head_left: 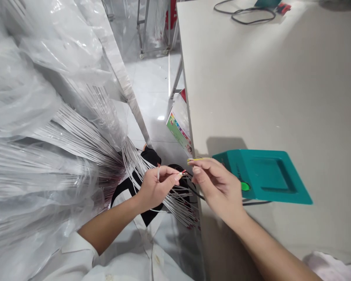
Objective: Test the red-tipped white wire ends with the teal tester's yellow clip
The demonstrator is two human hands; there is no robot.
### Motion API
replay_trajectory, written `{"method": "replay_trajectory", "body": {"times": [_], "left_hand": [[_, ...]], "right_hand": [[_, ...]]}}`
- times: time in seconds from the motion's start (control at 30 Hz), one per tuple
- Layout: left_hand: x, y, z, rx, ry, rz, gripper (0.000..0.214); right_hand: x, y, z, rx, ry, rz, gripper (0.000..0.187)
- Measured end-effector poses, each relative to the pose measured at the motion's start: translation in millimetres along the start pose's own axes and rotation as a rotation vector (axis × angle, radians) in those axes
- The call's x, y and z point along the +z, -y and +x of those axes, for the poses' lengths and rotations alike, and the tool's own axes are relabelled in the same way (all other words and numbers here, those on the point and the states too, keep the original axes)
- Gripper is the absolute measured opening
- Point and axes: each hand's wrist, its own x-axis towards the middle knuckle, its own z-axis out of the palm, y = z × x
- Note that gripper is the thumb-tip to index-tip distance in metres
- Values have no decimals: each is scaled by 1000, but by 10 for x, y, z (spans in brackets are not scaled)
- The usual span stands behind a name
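Thumb and forefinger of my left hand (159, 185) pinch the end of a white wire, where a small red tip (183, 171) shows. My right hand (222, 187) is just to the right, over the table edge, its fingers bent around a thin yellow stick-like thing (197, 159) whose kind I cannot make out. The fingertips of the two hands are a short gap apart. A bundle of white wires (175, 205) lies across my lap beneath my left hand, with reddish ends. Next to my right hand stands a teal device (260, 175) with a green button.
Large bunches of white wires (76, 132) in clear plastic bags fill the left side. A grey table (269, 97) spans the right, with a black cable (251, 17) at its far end. A printed box (179, 125) stands below the table edge. A wheeled metal rack (146, 35) is farther back.
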Motion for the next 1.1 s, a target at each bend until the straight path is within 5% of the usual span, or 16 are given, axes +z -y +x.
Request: {"method": "replay_trajectory", "body": {"times": [0.33,0.6,0.9,1.0,1.1], "left_hand": [[-136,-13,22,63,197,89,15],[-43,72,31,-99,217,-407,22],[89,153,22,-223,136,-618,21],[106,167,24,-221,130,-614,19],[100,164,20,-189,98,-552,16]], "right_hand": [[-102,60,116,-96,318,97,8],[80,58,-20,199,158,516,6],[174,5,-75,405,63,588,4],[172,18,-86,286,7,412,5],[146,-8,-98,-12,-49,87,9]]}}
